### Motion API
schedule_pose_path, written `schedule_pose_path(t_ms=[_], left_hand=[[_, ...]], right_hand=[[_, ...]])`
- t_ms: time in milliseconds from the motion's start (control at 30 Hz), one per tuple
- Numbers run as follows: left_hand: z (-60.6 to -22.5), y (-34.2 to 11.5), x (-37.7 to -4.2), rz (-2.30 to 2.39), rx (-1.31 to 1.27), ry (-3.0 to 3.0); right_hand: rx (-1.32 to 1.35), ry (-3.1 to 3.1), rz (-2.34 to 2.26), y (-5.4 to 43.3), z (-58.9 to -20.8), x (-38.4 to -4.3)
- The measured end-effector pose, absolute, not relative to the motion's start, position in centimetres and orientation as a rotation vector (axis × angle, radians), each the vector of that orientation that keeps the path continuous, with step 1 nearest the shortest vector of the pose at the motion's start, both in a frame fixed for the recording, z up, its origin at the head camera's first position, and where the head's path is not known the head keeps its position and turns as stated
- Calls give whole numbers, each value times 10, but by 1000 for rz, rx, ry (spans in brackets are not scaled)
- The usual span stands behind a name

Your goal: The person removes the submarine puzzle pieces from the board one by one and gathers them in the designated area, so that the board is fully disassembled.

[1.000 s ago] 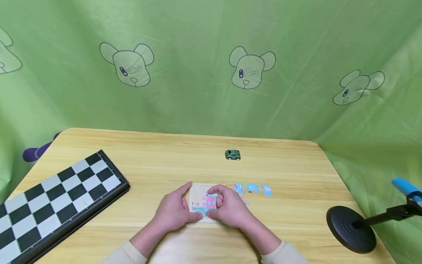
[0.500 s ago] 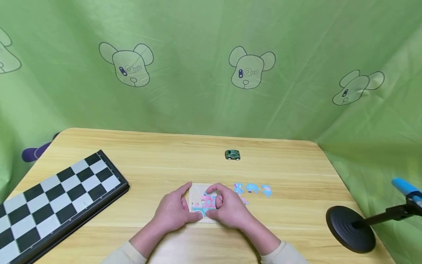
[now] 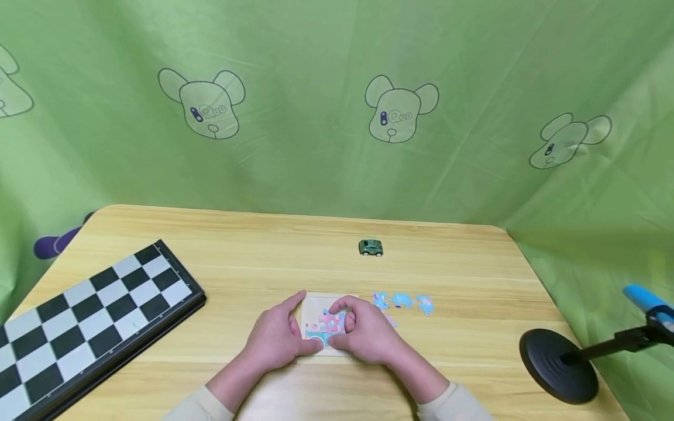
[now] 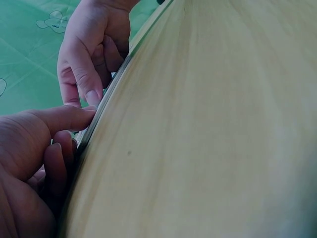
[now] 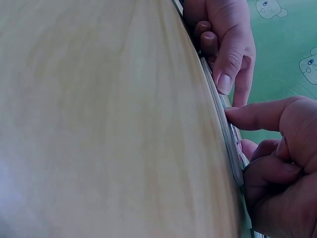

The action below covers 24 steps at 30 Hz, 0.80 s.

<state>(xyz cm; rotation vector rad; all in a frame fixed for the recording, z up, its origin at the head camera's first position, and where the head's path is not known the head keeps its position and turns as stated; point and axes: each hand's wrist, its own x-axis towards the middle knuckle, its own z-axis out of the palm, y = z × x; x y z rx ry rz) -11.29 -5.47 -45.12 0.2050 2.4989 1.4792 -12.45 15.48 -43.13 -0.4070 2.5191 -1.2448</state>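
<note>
A small jigsaw puzzle tray [image 3: 313,305] lies in front of me in the head view, partly filled with blue and pink pieces. My left hand [image 3: 275,334] holds its left side, index finger along the edge and thumb at the bottom by a blue piece [image 3: 316,335]. My right hand [image 3: 371,332] curls over the right half, thumb and index finger around a pink puzzle piece [image 3: 330,322] that sits slightly tilted. In both wrist views the thumbs come close together at the tray's near edge. The right hand hides the tray's right side.
Several loose blue puzzle pieces [image 3: 402,300] lie right of the tray, with a pink piece [image 3: 391,320] half behind my right hand. A green toy car [image 3: 371,248] stands farther back. A chessboard [image 3: 105,310] occupies the left, a black round-based stand [image 3: 558,365] the right.
The pink piece under my right hand has shifted a little left and tilted, and the right index finger has moved slightly left with it. The left hand stays in place.
</note>
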Motion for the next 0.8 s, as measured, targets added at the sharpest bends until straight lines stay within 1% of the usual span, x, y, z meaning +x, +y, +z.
schedule_pose_path(t_ms=[800], left_hand=[[-452, -55, -113, 1483, 221, 2496]], right_hand=[[-461, 2467, -1277, 156, -431, -126]])
